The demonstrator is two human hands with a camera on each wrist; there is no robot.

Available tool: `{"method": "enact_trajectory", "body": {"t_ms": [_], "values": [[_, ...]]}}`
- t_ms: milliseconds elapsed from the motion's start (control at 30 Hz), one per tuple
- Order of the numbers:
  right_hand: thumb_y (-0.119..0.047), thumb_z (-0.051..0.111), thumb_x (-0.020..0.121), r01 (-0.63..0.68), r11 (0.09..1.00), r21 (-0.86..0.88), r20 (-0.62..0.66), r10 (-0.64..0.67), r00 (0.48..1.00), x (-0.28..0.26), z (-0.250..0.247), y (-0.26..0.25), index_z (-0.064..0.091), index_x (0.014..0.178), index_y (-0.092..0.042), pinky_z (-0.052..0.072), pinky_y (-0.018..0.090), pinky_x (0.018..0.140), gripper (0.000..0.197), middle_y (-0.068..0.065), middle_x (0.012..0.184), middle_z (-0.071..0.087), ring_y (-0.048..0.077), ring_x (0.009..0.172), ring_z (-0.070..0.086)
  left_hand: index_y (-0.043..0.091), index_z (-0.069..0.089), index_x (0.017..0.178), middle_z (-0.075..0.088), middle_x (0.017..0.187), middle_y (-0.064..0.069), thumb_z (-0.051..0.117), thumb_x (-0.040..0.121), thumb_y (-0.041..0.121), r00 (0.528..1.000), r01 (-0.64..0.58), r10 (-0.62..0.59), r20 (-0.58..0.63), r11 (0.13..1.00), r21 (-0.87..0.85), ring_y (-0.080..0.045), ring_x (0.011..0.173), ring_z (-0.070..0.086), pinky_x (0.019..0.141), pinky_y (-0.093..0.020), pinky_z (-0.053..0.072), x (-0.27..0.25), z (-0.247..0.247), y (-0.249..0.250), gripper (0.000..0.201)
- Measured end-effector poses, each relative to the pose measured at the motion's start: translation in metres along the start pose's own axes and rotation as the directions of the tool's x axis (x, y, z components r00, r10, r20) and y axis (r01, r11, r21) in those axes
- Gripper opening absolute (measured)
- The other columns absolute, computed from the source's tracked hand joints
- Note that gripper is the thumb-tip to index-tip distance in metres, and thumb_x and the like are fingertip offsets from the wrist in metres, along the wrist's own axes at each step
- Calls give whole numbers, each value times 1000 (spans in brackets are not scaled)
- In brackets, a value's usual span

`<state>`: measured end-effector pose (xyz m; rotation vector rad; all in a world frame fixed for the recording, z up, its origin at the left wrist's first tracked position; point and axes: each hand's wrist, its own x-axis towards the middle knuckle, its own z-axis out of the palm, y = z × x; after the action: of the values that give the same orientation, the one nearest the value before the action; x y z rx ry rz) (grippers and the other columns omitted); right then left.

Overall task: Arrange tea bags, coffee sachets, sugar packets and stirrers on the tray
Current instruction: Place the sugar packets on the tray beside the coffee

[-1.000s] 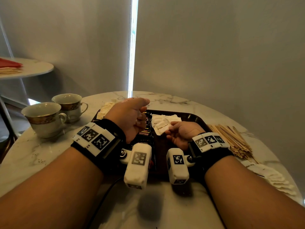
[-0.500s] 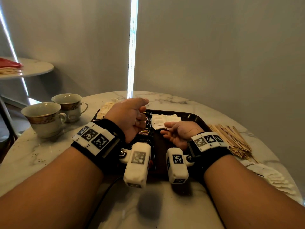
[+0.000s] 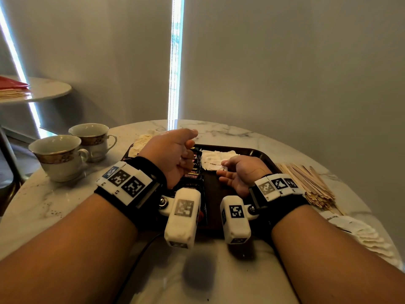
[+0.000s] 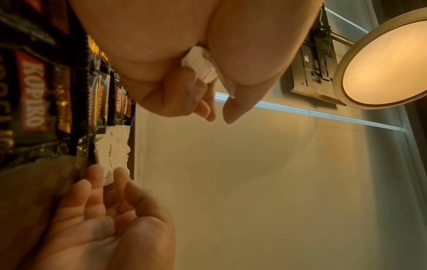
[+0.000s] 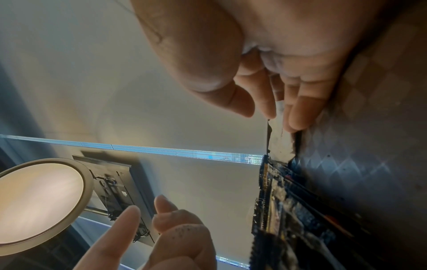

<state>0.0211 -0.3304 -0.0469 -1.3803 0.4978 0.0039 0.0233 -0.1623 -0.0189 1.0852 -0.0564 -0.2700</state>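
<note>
A dark brown tray (image 3: 262, 155) lies on the marble table. Black Kopiko coffee sachets (image 3: 194, 177) fill its left side, and white brown-sugar packets (image 3: 217, 159) lie at its back. My left hand (image 3: 186, 154) hovers over the sachets as a fist. In the left wrist view it grips a small white packet (image 4: 201, 67) between curled fingers and thumb. My right hand (image 3: 225, 172) rests on the tray, palm turned inward, fingers relaxed, fingertips (image 4: 98, 171) touching a sugar packet (image 4: 110, 151). Wooden stirrers (image 3: 306, 183) lie heaped on the table right of the tray.
Two gold-rimmed teacups (image 3: 59, 156) stand at the left of the table. Pale packets (image 3: 140, 142) lie behind the tray's left corner. A row of white packets (image 3: 361, 235) runs along the table's right edge. A second round table (image 3: 43, 88) stands far left.
My right hand has let go of the sugar packet it pinched, which now lies flat on the pile. Its fingers have opened. The left fist has hardly moved.
</note>
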Motion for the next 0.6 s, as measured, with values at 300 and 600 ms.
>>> {"method": "enact_trajectory", "body": {"t_ms": [300, 600], "values": [[-1, 40, 99, -30, 1000, -7, 60, 30, 998, -2, 1, 1, 48, 133, 6, 51, 29, 70, 36, 20, 136, 52, 25, 92, 62, 13, 52, 105, 50, 67, 2, 66, 93, 14, 1000, 18, -18, -7, 1000, -7, -6, 46, 34, 37, -18, 28, 0, 0, 1, 18], [-1, 46, 98, -26, 1000, 7, 80, 25, 997, -4, 0, -2, 43, 142, 0, 54, 34, 76, 45, 22, 145, 45, 34, 118, 59, 13, 50, 104, 49, 73, -1, 63, 91, 12, 999, 38, -39, -18, 998, -54, -7, 46, 35, 38, -21, 29, -2, 2, 3, 19]]}}
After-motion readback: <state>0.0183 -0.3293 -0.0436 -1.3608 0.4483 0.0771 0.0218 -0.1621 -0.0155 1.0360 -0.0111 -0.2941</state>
